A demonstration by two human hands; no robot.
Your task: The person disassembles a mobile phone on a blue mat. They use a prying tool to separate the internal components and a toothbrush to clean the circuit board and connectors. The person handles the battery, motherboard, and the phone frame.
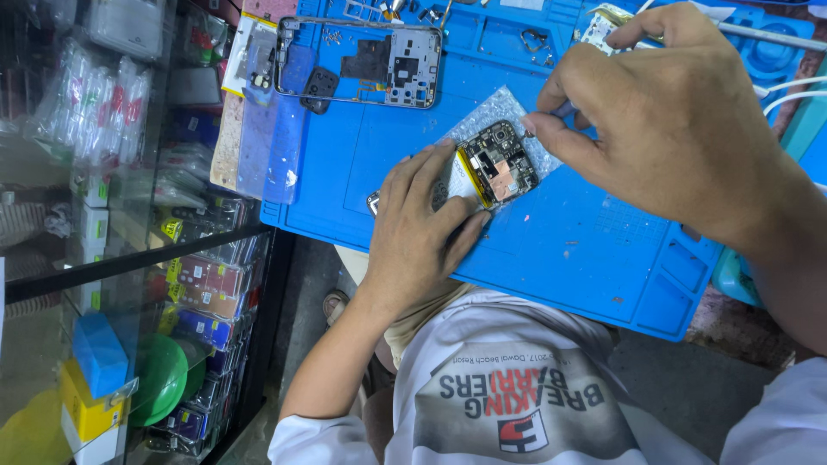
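Phone repair shop: blue repair mat point(551, 250), glass display case point(129, 258) of accessories.
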